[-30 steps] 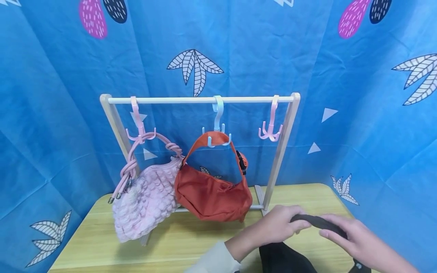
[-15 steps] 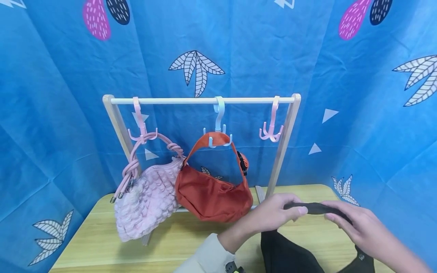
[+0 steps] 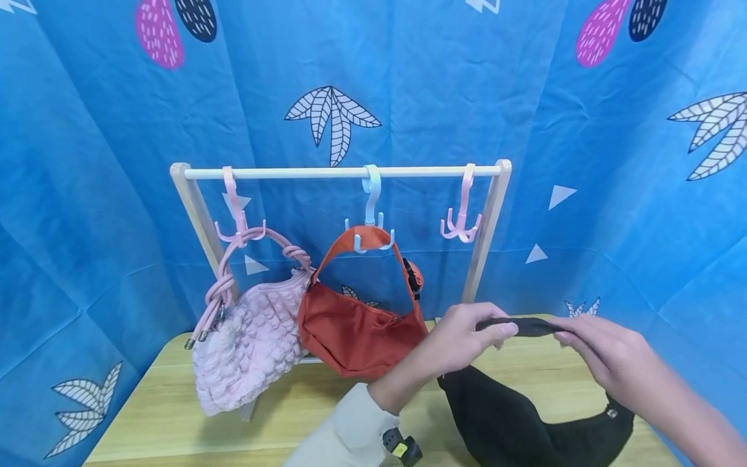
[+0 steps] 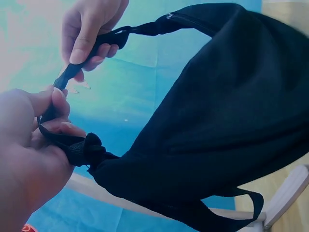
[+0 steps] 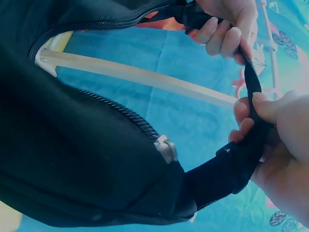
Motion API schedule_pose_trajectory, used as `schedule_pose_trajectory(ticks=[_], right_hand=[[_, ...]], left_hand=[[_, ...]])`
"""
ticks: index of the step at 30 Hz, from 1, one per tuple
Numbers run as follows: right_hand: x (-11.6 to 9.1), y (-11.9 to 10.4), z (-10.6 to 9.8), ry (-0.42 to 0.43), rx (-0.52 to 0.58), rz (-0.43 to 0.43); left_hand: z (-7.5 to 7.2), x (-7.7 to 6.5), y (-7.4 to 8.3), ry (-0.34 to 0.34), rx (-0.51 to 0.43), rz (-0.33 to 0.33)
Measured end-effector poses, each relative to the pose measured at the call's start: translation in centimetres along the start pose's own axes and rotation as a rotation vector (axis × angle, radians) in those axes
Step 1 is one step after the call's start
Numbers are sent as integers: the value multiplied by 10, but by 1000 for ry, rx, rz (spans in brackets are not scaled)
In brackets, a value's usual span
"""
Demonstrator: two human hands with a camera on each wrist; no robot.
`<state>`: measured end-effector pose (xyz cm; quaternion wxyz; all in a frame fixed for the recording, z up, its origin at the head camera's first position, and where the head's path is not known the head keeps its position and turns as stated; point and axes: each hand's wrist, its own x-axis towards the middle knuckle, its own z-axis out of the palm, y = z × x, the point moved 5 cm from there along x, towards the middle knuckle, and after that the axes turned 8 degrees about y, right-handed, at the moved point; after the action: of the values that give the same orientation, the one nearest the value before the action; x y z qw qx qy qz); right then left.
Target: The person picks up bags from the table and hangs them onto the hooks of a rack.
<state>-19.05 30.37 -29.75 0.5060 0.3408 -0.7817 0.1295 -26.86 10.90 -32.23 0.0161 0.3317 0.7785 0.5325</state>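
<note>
A black shoulder bag (image 3: 508, 415) hangs below both hands by its strap (image 3: 530, 326), low at the right in the head view. My left hand (image 3: 461, 340) pinches the strap's left part between thumb and fingers. The right hand (image 3: 613, 357) grips its right part, and a short stretch of strap shows between them. In the left wrist view the bag's dark body (image 4: 227, 106) fills the right side. A silver zipper pull (image 5: 166, 149) and an open-curved zipper edge show in the right wrist view. The bag's lower end is cut off in the head view.
A wooden rack with a white bar (image 3: 292, 173) stands behind. A pink fluffy bag (image 3: 257, 344) hangs from the left pink hook (image 3: 241, 224), a red bag (image 3: 362, 331) from the blue hook (image 3: 372, 194). The right pink hook (image 3: 461, 224) holds no bag. The table (image 3: 315, 421) is wooden.
Both hands have risen and lifted the black bag by its strap, so more of its body shows in the head view. The hanging bags stay on their hooks.
</note>
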Motion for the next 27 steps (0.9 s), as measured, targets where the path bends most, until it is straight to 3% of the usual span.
schedule_pose_trajectory(ticks=[7,14,21,27], right_hand=[[24,3,-1,-14,-50,17],[47,3,0,-11,-136,68],[58,4,6,24,-122,114],[65,5,11,48,-112,125]], left_hand=[[-14,10,5,106,23,55],[-31,17,9,197,-25,64],[-45,23,11,265,29,142],[-54,27,12,304,37,172]])
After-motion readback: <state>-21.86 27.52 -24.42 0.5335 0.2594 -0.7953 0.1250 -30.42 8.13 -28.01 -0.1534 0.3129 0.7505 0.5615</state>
